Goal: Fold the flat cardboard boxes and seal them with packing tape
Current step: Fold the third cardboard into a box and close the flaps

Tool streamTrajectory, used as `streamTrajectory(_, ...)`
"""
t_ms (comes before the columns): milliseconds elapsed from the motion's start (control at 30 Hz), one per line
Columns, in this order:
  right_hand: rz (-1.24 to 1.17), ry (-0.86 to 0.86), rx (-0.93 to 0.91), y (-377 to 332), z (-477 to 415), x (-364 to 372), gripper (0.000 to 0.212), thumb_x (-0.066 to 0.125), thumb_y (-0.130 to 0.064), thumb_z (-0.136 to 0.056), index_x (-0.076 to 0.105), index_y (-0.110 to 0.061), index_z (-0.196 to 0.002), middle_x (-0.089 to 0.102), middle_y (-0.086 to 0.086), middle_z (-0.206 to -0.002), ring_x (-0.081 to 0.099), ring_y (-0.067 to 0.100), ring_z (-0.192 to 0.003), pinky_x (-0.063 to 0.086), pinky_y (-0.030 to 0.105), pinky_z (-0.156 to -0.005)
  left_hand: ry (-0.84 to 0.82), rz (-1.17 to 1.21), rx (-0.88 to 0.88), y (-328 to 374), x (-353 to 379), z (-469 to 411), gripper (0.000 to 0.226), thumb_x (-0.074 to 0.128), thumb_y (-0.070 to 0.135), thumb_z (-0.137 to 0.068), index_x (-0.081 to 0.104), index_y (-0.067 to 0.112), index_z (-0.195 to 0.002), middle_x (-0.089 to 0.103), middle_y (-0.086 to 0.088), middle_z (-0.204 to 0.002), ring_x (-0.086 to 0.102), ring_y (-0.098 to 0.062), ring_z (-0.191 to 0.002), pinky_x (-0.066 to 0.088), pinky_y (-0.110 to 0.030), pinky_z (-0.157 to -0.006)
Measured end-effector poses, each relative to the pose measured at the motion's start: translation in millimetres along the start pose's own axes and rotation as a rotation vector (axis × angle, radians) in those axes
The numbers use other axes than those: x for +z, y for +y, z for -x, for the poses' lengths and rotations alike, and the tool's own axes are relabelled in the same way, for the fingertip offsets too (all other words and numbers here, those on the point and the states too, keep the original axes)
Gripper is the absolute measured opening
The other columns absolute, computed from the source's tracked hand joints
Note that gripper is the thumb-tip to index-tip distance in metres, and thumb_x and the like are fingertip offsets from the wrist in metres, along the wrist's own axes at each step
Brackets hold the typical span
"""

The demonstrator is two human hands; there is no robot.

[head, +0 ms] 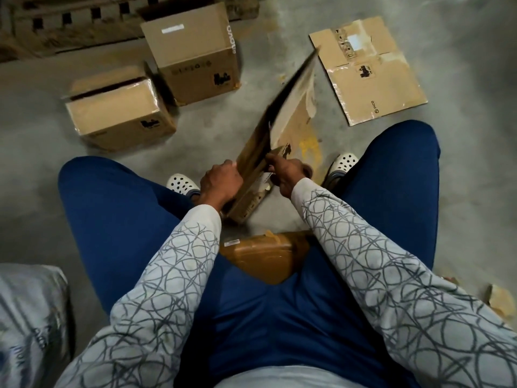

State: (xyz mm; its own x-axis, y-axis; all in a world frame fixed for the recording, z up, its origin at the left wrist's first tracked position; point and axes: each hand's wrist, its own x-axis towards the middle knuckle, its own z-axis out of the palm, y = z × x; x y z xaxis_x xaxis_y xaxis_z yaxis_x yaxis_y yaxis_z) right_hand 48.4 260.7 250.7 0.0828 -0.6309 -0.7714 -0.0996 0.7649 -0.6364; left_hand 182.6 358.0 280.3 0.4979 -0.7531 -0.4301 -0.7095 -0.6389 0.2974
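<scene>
A flattened cardboard box stands on edge between my knees, tilted up and away toward the far right. My left hand grips its near left side. My right hand holds its near right edge, fingers curled over the cardboard. Old clear tape clings to the box's upper face. Another flat box lies on the floor at the far right. Two assembled boxes, one lower and one taller, stand on the floor at the far left. No tape roll is in view.
I sit on a taped brown box with legs in blue trousers spread on a grey concrete floor. A wooden pallet runs along the top left. A plastic-wrapped bundle sits at my lower left. Cardboard scraps lie at right.
</scene>
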Motion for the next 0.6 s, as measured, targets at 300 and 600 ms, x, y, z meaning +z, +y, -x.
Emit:
streamTrajectory(300,-0.045,-0.027,0.064,-4,2,-6,0.022,0.075,-0.013,-0.085,0.065,0.000,-0.099,0.067,0.015,-0.080,0.047,0.016,-0.048,0.031,0.024,-0.044,0.195,0.213,-0.266,-12,3,-1,0.032,0.061,0.033,-0.095,0.069,0.007,-0.112,0.070,-0.018,-0.108,0.066,-0.037,-0.098,0.055,-0.042,-0.082)
streamTrajectory(600,-0.050,0.035,0.100,-3,-1,-38,0.015,0.065,-0.012,-0.094,0.058,-0.003,-0.104,0.065,0.014,-0.083,0.048,0.010,-0.037,0.030,0.015,-0.034,0.602,0.672,-0.613,-26,-18,-12,0.038,0.058,0.029,-0.097,0.063,0.003,-0.125,0.064,-0.018,-0.129,0.058,-0.035,-0.120,0.046,-0.040,-0.101)
